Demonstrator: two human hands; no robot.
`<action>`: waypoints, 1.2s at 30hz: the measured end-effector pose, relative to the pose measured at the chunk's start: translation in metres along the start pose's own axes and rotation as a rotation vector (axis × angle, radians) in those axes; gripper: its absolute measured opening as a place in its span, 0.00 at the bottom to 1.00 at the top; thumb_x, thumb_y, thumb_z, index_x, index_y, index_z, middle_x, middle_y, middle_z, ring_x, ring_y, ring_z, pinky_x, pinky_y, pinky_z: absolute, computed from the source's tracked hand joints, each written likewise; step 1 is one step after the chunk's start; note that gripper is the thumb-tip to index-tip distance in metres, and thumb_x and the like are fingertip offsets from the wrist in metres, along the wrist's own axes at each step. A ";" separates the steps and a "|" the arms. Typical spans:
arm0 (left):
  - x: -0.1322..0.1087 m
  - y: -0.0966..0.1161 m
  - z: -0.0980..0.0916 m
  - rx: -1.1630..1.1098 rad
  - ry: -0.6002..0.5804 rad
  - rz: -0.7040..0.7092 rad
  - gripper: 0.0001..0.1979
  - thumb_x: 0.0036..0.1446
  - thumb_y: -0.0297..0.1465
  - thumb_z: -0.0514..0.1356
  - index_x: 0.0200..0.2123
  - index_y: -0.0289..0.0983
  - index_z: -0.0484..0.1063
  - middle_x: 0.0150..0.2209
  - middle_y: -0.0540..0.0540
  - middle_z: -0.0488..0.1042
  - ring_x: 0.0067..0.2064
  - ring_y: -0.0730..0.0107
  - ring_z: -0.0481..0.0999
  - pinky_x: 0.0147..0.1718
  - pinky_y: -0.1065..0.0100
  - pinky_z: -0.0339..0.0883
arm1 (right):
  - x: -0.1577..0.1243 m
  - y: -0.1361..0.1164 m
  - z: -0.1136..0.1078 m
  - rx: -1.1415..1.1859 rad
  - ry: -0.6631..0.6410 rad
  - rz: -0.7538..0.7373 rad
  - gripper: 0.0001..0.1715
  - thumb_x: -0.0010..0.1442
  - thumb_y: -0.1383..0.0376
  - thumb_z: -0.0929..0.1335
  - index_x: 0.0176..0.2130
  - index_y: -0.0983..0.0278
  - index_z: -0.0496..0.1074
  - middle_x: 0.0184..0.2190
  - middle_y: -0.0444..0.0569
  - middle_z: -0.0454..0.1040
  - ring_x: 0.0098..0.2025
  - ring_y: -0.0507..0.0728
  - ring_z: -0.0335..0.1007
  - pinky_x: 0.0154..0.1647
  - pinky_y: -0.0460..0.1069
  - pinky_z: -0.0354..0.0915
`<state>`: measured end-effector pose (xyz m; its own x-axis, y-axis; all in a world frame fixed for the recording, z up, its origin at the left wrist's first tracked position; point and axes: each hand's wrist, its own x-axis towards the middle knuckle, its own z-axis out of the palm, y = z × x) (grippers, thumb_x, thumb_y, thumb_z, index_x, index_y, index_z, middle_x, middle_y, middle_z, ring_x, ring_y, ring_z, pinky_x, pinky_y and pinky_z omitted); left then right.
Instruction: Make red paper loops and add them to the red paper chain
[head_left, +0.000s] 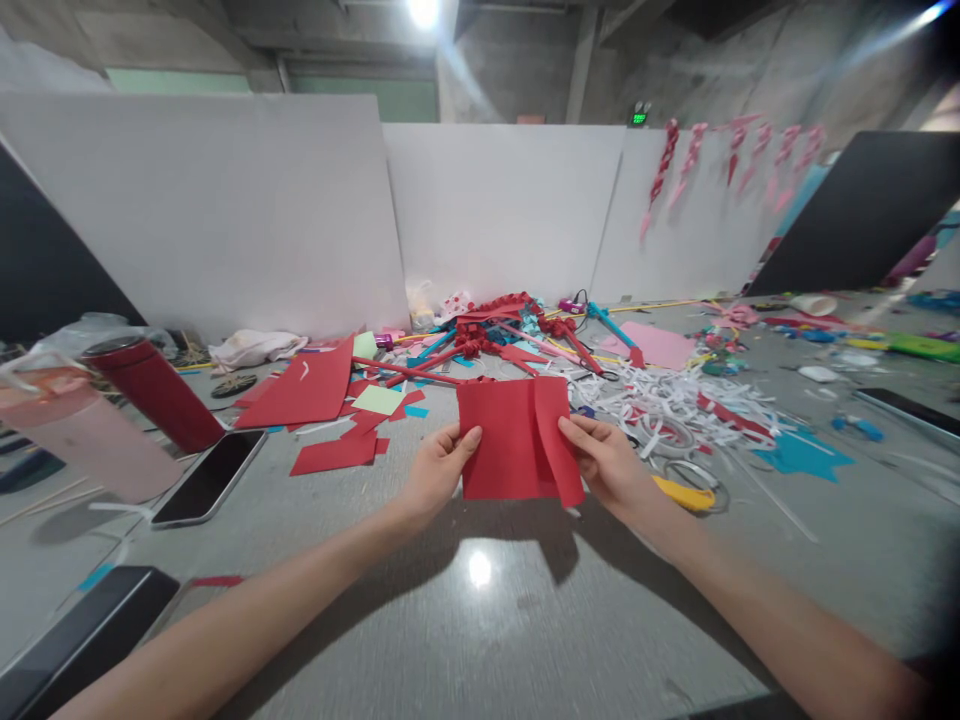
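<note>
A piece of red paper (499, 445) is held up over the grey table between my two hands. My left hand (442, 462) pinches its left edge, thumb in front and fingers behind. At the other side, my right hand (600, 455) grips the right part, where a strip of the paper is folded over toward me. The fold stands a little away from the rest of the sheet. Both hands are closed, and the fingers behind the paper are partly hidden. The paper's shadow falls on the table below.
Left of me are red paper scraps (334, 455), a smartphone (214, 480), a red flask (157, 390) and a pink bottle (90, 430). Red and blue paper sticks lie behind the paper. White paper shreds (675, 395) and yellow-handled scissors (684, 493) are at right. White panels (502, 220) stand behind.
</note>
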<state>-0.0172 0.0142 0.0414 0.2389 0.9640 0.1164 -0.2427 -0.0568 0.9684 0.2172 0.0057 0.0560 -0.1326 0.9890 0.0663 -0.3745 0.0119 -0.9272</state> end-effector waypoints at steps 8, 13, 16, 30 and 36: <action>-0.002 0.003 0.003 -0.018 -0.020 -0.041 0.25 0.55 0.48 0.69 0.48 0.36 0.79 0.44 0.40 0.83 0.42 0.58 0.83 0.45 0.59 0.76 | 0.001 -0.005 -0.004 -0.027 -0.034 -0.039 0.12 0.56 0.55 0.78 0.33 0.61 0.82 0.27 0.42 0.78 0.27 0.50 0.68 0.32 0.46 0.67; -0.002 0.002 0.003 0.003 -0.012 -0.038 0.26 0.54 0.49 0.69 0.48 0.36 0.79 0.45 0.40 0.83 0.43 0.57 0.82 0.46 0.59 0.76 | 0.004 0.001 -0.007 -0.043 -0.019 -0.046 0.14 0.56 0.54 0.78 0.40 0.59 0.83 0.39 0.46 0.83 0.39 0.55 0.76 0.40 0.49 0.70; -0.002 0.001 0.003 0.022 -0.020 -0.030 0.26 0.55 0.49 0.68 0.49 0.36 0.79 0.45 0.40 0.82 0.44 0.57 0.82 0.46 0.59 0.76 | 0.004 0.002 -0.007 -0.044 -0.011 -0.034 0.16 0.56 0.54 0.78 0.42 0.59 0.83 0.40 0.48 0.83 0.41 0.57 0.78 0.41 0.50 0.71; -0.004 0.001 0.002 0.011 -0.032 -0.040 0.22 0.57 0.46 0.68 0.47 0.36 0.81 0.45 0.39 0.82 0.44 0.58 0.81 0.44 0.62 0.73 | 0.003 -0.001 -0.005 -0.014 0.026 0.014 0.16 0.51 0.57 0.80 0.39 0.60 0.83 0.38 0.48 0.84 0.37 0.56 0.79 0.39 0.49 0.73; 0.004 0.018 -0.008 0.035 -0.105 -0.008 0.22 0.57 0.44 0.68 0.49 0.35 0.80 0.45 0.39 0.82 0.43 0.59 0.81 0.42 0.63 0.73 | 0.002 -0.003 -0.005 -0.027 -0.023 0.083 0.14 0.53 0.58 0.80 0.38 0.61 0.83 0.37 0.48 0.84 0.34 0.53 0.78 0.39 0.47 0.73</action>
<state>-0.0276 0.0191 0.0575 0.3380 0.9322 0.1291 -0.2077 -0.0599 0.9764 0.2220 0.0087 0.0570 -0.1832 0.9831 -0.0030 -0.3366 -0.0656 -0.9393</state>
